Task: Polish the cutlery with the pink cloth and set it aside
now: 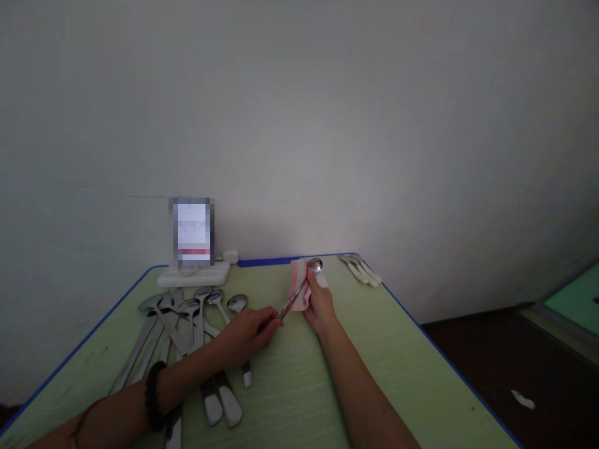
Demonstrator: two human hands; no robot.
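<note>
A metal spoon (pixel 294 295) slants up and to the right above the table, its bowl at the far end. My left hand (pixel 255 332) is closed round the end of its handle. Close to the bowl, my right hand (pixel 320 305) is closed on a pink and white cloth (pixel 299 285), with the thumb near the spoon's neck. The palm hides part of the cloth. Under and beside my left forearm lies a loose pile of metal spoons (pixel 189 305) and other cutlery, partly covered by the arm.
Several forks with white handles (pixel 367 274) lie at the table's far right corner. At the back left, a lit screen (pixel 193 231) stands on a white base (pixel 194 275). The green table (pixel 290 393) has a blue edge and meets the wall (pixel 299 125).
</note>
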